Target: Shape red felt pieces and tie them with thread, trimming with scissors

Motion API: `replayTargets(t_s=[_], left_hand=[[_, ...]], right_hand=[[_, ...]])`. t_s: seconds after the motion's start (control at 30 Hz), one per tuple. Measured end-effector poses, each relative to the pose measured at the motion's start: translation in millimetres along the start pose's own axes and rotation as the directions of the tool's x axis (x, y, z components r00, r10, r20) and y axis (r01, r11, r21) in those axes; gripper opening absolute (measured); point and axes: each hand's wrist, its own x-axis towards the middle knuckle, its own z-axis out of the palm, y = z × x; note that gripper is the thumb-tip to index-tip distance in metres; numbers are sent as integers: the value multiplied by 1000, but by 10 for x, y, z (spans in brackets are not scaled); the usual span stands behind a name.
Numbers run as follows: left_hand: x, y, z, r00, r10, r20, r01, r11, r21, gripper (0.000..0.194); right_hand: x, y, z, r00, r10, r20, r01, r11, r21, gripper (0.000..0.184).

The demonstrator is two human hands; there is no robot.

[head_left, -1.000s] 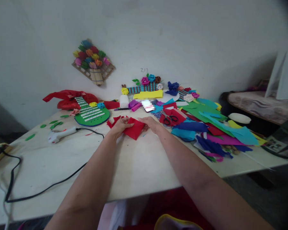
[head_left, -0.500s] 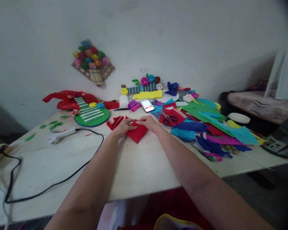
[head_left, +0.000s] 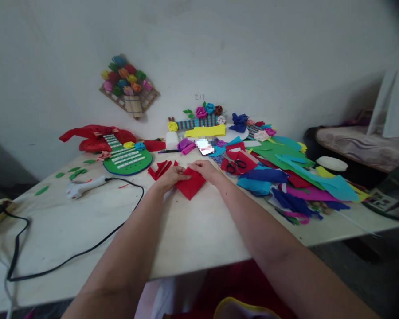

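A folded red paper [head_left: 190, 188] lies on the table between my hands, one corner pointing toward me. My left hand [head_left: 171, 177] is closed on its left upper edge, thumb and fingers pinching it. At the top right edge my right hand [head_left: 206, 171] grips the same paper, fingertips pressed together near its upper corner. Just left of my left hand are several folded red paper pieces [head_left: 159, 169]. The scissors [head_left: 236, 165] with black handles rest on red paper to the right of my right hand.
A white glue gun [head_left: 85, 188] with a black cord lies left. Behind it is a green paper guitar [head_left: 128, 159]. A phone [head_left: 204, 147] sits beyond my hands. Coloured paper sheets [head_left: 279, 153] and scraps pile up at right. Yellow paper [head_left: 205, 131] lies at the back.
My right hand has shifted very slightly along the paper's upper edge, and more of the red paper shows between my hands. My left hand keeps almost the same place.
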Motion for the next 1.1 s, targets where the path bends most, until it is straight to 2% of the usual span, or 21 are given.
replayTargets(t_s=[0.1,0.17,0.4,0.47,0.53,0.67,0.77,0.87,1.1], left_hand=[[-21,16,15,998,-18,66,18,1000,2,28],[-34,27,25,996,-31,84,31,1000,1,27],[-56,67,54,993,-45,105,45,999,-2,27],[-56,72,52,994,-38,99,40,999,-16,26],[-54,69,44,995,-34,91,37,999,-22,26],[-51,55,26,996,-37,84,40,999,-27,27],[-59,53,25,997,-27,72,30,999,-40,28],[-71,60,38,997,-28,71,31,999,-37,30],[-75,82,69,996,-49,70,51,998,-35,30]], right_hand=[[-23,-8,-4,998,39,55,-43,997,65,34],[-24,4,-11,998,31,52,-34,997,62,33],[57,69,6,991,-84,-100,68,986,-151,32],[66,64,14,988,-98,-120,78,983,-165,33],[56,45,10,993,-51,-111,39,993,-108,34],[10,2,-21,999,39,-19,-39,999,-15,36],[-1,0,-32,999,-30,14,32,995,-97,33],[15,17,-22,995,-103,-5,101,981,-166,30],[63,49,1,986,-143,-85,116,956,-268,28]])
